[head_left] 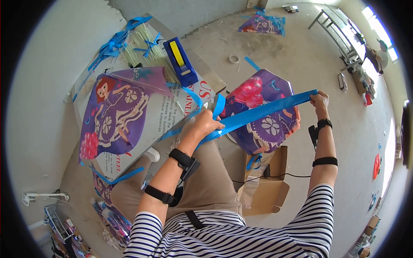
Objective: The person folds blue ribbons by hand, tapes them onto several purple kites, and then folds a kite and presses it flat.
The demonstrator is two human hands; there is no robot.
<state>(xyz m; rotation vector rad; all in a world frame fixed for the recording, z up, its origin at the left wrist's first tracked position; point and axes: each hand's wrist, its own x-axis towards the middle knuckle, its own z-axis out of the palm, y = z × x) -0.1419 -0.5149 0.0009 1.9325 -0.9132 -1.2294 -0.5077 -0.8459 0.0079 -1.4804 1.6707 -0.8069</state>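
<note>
A flat blue ribbon is stretched taut between my two hands. My left hand grips it above my thigh, and loose blue loops stick out beside the fingers. Out to the right, my right hand pinches the ribbon's other end. Beneath the ribbon is a purple printed kite sheet with pink balloons and a figure in a dress, partly covered by the strip. On the board-topped table to the left lies a similar kite sheet with a red-haired figure.
A blue tape dispenser with a yellow core stands on the table, near thin pale sticks and bundled blue ribbons. An open cardboard box sits below. Another kite and a tape roll lie on the floor. A person is far right.
</note>
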